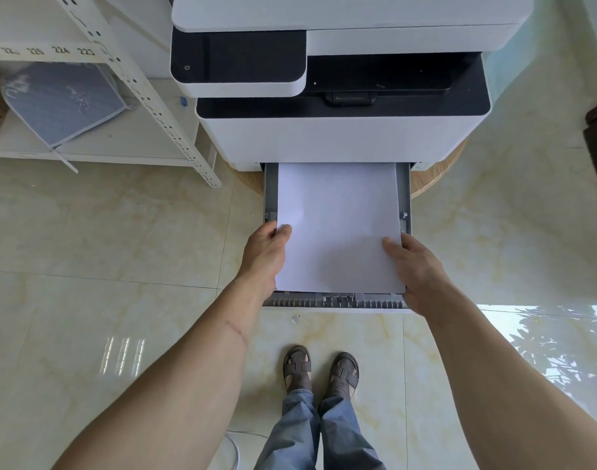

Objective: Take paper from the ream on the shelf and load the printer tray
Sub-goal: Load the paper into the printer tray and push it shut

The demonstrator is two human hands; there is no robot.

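A stack of plain white paper sheets (337, 228) is held over the pulled-out grey plastic printer tray (404, 195), its far end already reaching in under the body of the white-and-black printer (341, 137). The stack is gripped at its left edge by the left hand (266, 254), the thumb laid on top of the sheets and the fingers hidden beneath. The right edge is gripped in the same way by the right hand (415, 266), the thumb on the top sheet near the corner. The ribbed front end of the tray is seen just below the near edge of the paper. The printer is carried on a round wooden stand (436, 174) set on the glossy cream marble floor (121, 266). To the left, a white perforated metal shelf (127, 144) is seen, with a grey-blue cloth item (63, 100) lying on it. Brown sandals (321, 371) and blue jeans are visible at the bottom of the view.
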